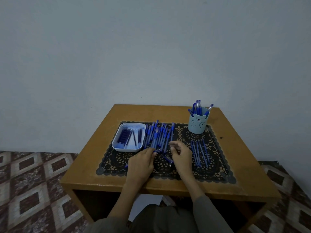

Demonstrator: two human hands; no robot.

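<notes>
A heap of several blue pens lies on a black lace mat in the middle of a small wooden table. My left hand holds a clear pen barrel at the heap's near edge. My right hand pinches a thin pen part between thumb and fingers, close to that barrel. A loose blue cap lies on the mat between my hands. A white tray of dark refills sits left of the heap. Several thin blue refills lie in a row to the right.
A light blue bear-faced pen cup with several capped pens stands at the table's back right. A pale wall rises right behind the table. Patterned floor tiles spread on both sides. My knees sit under the table's front edge.
</notes>
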